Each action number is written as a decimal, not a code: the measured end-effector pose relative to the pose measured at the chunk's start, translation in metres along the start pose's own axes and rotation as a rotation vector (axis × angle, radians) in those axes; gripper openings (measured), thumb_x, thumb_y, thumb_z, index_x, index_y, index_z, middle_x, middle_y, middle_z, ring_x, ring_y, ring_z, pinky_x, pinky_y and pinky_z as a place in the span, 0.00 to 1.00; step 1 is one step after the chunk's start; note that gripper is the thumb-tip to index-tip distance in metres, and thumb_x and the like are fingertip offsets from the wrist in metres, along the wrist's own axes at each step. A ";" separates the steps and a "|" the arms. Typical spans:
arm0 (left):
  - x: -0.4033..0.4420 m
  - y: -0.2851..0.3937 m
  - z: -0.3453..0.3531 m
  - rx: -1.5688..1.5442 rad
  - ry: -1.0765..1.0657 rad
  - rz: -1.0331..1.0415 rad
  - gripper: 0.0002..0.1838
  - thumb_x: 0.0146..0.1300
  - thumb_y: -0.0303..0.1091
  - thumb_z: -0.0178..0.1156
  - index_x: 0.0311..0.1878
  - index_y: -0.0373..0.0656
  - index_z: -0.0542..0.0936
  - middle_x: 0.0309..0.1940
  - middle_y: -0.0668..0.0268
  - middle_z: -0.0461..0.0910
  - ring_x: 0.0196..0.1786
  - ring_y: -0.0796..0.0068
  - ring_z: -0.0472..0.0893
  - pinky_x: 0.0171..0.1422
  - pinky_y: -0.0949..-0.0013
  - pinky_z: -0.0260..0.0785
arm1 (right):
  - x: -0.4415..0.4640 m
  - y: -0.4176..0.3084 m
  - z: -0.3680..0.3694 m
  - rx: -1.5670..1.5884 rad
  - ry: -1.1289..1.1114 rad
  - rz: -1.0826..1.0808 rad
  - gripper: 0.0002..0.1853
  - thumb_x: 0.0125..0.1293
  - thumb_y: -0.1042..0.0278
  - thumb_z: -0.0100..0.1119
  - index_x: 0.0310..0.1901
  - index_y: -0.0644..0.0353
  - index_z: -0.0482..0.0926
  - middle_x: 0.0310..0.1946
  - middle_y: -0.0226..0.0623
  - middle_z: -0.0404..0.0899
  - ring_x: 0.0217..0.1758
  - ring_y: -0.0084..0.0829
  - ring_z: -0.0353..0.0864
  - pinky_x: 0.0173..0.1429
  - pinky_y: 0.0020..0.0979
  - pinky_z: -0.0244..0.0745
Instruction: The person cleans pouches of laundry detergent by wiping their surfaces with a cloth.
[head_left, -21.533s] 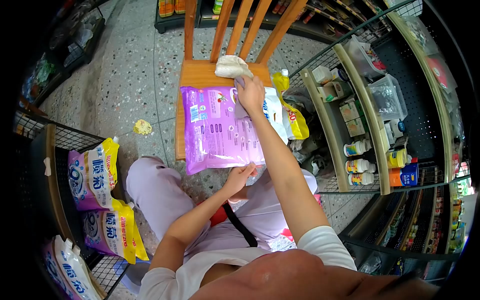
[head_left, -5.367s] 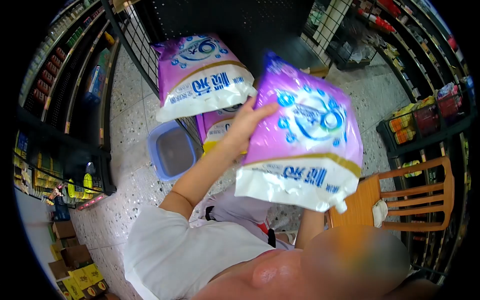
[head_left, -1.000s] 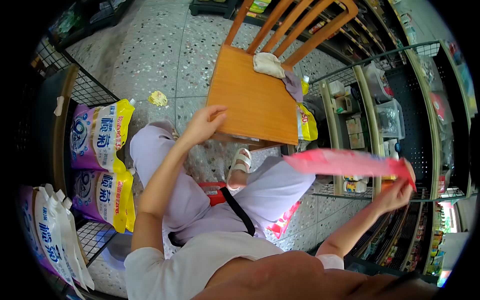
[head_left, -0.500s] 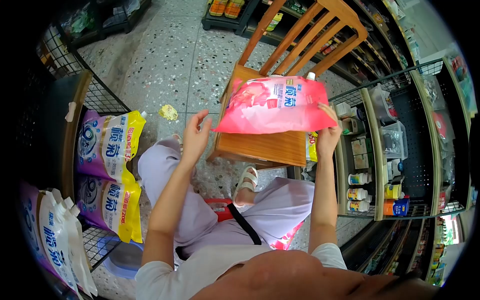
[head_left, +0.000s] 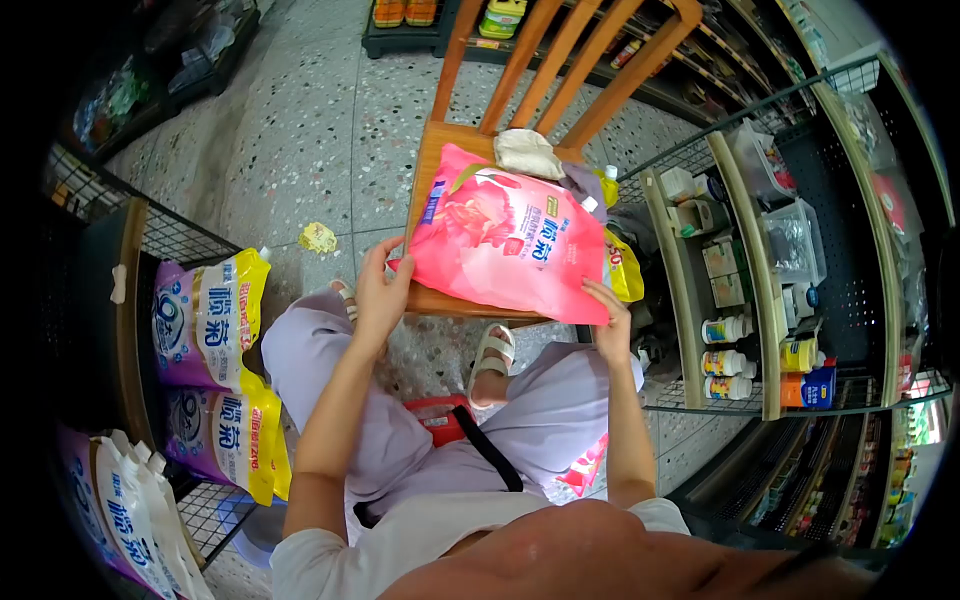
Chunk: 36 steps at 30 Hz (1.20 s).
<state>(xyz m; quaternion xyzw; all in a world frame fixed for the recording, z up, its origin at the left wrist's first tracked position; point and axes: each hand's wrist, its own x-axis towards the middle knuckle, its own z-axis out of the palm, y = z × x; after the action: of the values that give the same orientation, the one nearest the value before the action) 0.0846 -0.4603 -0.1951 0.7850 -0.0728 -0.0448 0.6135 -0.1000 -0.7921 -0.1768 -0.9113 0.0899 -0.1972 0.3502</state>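
Note:
A pink refill pouch of laundry detergent (head_left: 490,240), with a flower print and a white cap, lies tilted across the seat of a wooden chair (head_left: 432,150). At its lower left corner is my left hand (head_left: 382,295), closed on the edge between thumb and fingers. My right hand (head_left: 608,322) grips the lower right corner, fingers on top and thumb out of sight. Behind the pouch, a folded whitish cloth (head_left: 528,154) rests on the seat. A yellow pouch (head_left: 624,268) shows partly beyond the right side of the chair.
Purple-and-yellow detergent pouches (head_left: 215,320) stand in a wire rack on my left, with white-backed pouches (head_left: 135,500) nearer. Shelves with white bottles (head_left: 725,360) and plastic boxes (head_left: 795,245) rise at right. A crumpled yellow scrap (head_left: 318,238) lies on the floor.
The pink pouch has come lower and nearer me, turning clockwise, and now shows the cloth behind it. My left hand, apart from it before, has closed on its corner. The view has shifted.

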 end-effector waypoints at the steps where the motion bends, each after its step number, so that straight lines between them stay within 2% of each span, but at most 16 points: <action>1: -0.003 0.008 0.001 0.042 0.011 0.000 0.21 0.65 0.37 0.62 0.59 0.40 0.77 0.51 0.61 0.77 0.41 0.72 0.73 0.44 0.71 0.65 | -0.007 0.001 0.003 -0.037 -0.006 -0.027 0.17 0.59 0.82 0.57 0.50 0.61 0.84 0.54 0.43 0.83 0.63 0.42 0.77 0.68 0.35 0.67; 5: -0.003 0.000 0.006 0.172 0.012 0.063 0.31 0.65 0.38 0.63 0.68 0.36 0.67 0.58 0.54 0.73 0.52 0.66 0.75 0.53 0.67 0.69 | -0.038 -0.021 0.014 -0.209 -0.044 -0.026 0.23 0.52 0.85 0.58 0.51 0.57 0.85 0.55 0.34 0.83 0.50 0.39 0.79 0.59 0.33 0.73; 6: -0.002 -0.011 0.010 0.187 0.087 0.124 0.33 0.66 0.38 0.63 0.69 0.35 0.64 0.59 0.51 0.71 0.55 0.63 0.74 0.57 0.65 0.68 | -0.044 -0.030 0.020 -0.255 -0.014 -0.108 0.26 0.48 0.84 0.59 0.51 0.54 0.85 0.53 0.29 0.84 0.44 0.35 0.77 0.53 0.34 0.74; 8: -0.001 -0.032 0.015 0.211 0.232 0.250 0.37 0.67 0.39 0.62 0.73 0.33 0.58 0.63 0.47 0.69 0.62 0.58 0.72 0.65 0.61 0.66 | -0.062 -0.042 0.033 -0.280 -0.024 -0.206 0.27 0.45 0.81 0.59 0.51 0.54 0.85 0.52 0.31 0.84 0.41 0.36 0.77 0.51 0.34 0.74; 11: -0.003 -0.029 0.007 0.018 0.179 0.002 0.40 0.67 0.40 0.62 0.75 0.35 0.54 0.67 0.45 0.65 0.66 0.54 0.70 0.70 0.58 0.62 | -0.076 -0.070 0.053 -0.292 -0.047 -0.291 0.25 0.44 0.76 0.61 0.49 0.54 0.85 0.49 0.32 0.84 0.39 0.36 0.77 0.48 0.34 0.74; 15: 0.004 -0.049 -0.014 0.003 0.120 -0.054 0.38 0.68 0.39 0.61 0.74 0.36 0.56 0.68 0.46 0.65 0.68 0.54 0.69 0.71 0.58 0.62 | -0.077 -0.115 0.090 -0.266 -0.054 -0.295 0.20 0.45 0.71 0.63 0.45 0.57 0.84 0.43 0.32 0.84 0.38 0.34 0.78 0.43 0.32 0.75; 18: 0.005 -0.055 -0.028 -0.084 0.071 -0.090 0.36 0.69 0.39 0.61 0.74 0.36 0.58 0.68 0.47 0.65 0.68 0.56 0.69 0.72 0.59 0.61 | -0.061 -0.146 0.119 -0.229 -0.083 -0.326 0.12 0.50 0.65 0.63 0.37 0.58 0.82 0.35 0.31 0.80 0.34 0.33 0.75 0.38 0.36 0.72; 21: -0.005 -0.047 -0.032 -0.199 0.056 -0.169 0.34 0.70 0.38 0.60 0.73 0.36 0.59 0.66 0.49 0.67 0.68 0.59 0.69 0.72 0.61 0.60 | -0.045 -0.165 0.132 -0.210 -0.266 -0.369 0.12 0.52 0.59 0.66 0.33 0.59 0.79 0.32 0.33 0.78 0.36 0.36 0.78 0.38 0.36 0.73; 24: -0.035 -0.032 -0.040 -0.263 0.026 -0.258 0.31 0.71 0.38 0.58 0.72 0.35 0.62 0.62 0.54 0.71 0.67 0.66 0.69 0.71 0.64 0.60 | -0.006 -0.176 0.109 -0.148 -0.619 -0.289 0.16 0.57 0.54 0.68 0.36 0.61 0.83 0.35 0.37 0.81 0.41 0.38 0.80 0.45 0.36 0.76; 26: -0.059 -0.030 -0.043 -0.278 -0.003 -0.307 0.31 0.72 0.40 0.58 0.71 0.35 0.62 0.61 0.56 0.72 0.65 0.69 0.70 0.70 0.64 0.61 | 0.024 -0.148 0.105 0.032 -0.382 -0.415 0.17 0.59 0.54 0.68 0.36 0.62 0.83 0.37 0.40 0.82 0.45 0.41 0.80 0.49 0.38 0.76; 28: -0.083 -0.035 -0.041 -0.294 -0.038 -0.345 0.30 0.73 0.44 0.55 0.71 0.35 0.63 0.59 0.59 0.73 0.62 0.71 0.71 0.68 0.65 0.63 | 0.067 -0.118 0.102 -0.059 -0.186 -0.381 0.15 0.60 0.56 0.67 0.39 0.62 0.84 0.42 0.43 0.83 0.48 0.44 0.80 0.54 0.41 0.75; 30: -0.105 -0.046 -0.035 -0.308 -0.064 -0.360 0.30 0.75 0.49 0.51 0.70 0.36 0.65 0.58 0.61 0.74 0.59 0.73 0.72 0.66 0.65 0.64 | 0.119 -0.089 0.096 -0.052 -0.122 -0.348 0.15 0.62 0.59 0.64 0.43 0.62 0.84 0.46 0.46 0.82 0.51 0.46 0.79 0.56 0.43 0.74; 32: -0.122 -0.046 -0.032 -0.587 -0.129 -0.442 0.31 0.75 0.56 0.47 0.69 0.40 0.67 0.58 0.64 0.75 0.60 0.73 0.74 0.63 0.66 0.67 | 0.165 -0.053 0.105 -0.177 -0.041 -0.364 0.15 0.63 0.62 0.62 0.46 0.62 0.84 0.51 0.47 0.81 0.54 0.49 0.78 0.59 0.43 0.72; 33: -0.129 -0.045 -0.029 -0.727 -0.163 -0.479 0.32 0.75 0.59 0.45 0.68 0.42 0.67 0.57 0.65 0.76 0.60 0.73 0.74 0.62 0.67 0.68 | 0.181 -0.041 0.110 -0.211 -0.027 -0.365 0.15 0.64 0.59 0.61 0.46 0.61 0.84 0.51 0.48 0.81 0.56 0.49 0.78 0.60 0.43 0.72; 35: -0.143 -0.023 -0.022 -0.727 -0.139 -0.542 0.33 0.75 0.62 0.41 0.66 0.43 0.69 0.58 0.65 0.76 0.61 0.72 0.74 0.61 0.66 0.69 | 0.206 -0.029 0.120 -0.272 0.002 -0.368 0.17 0.65 0.54 0.58 0.46 0.59 0.85 0.51 0.50 0.81 0.58 0.50 0.77 0.61 0.43 0.71; 36: -0.148 -0.014 -0.017 -0.727 -0.125 -0.573 0.34 0.75 0.64 0.39 0.65 0.43 0.70 0.59 0.65 0.76 0.61 0.72 0.74 0.61 0.66 0.69 | 0.215 -0.031 0.122 -0.228 -0.164 -0.249 0.19 0.66 0.51 0.56 0.46 0.57 0.85 0.51 0.50 0.82 0.58 0.50 0.77 0.62 0.46 0.69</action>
<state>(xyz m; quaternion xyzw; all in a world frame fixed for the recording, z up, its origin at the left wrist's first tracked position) -0.0574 -0.4152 -0.2076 0.5035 0.1303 -0.2822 0.8061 0.1469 -0.7610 -0.1749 -0.9621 -0.0306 -0.1527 0.2237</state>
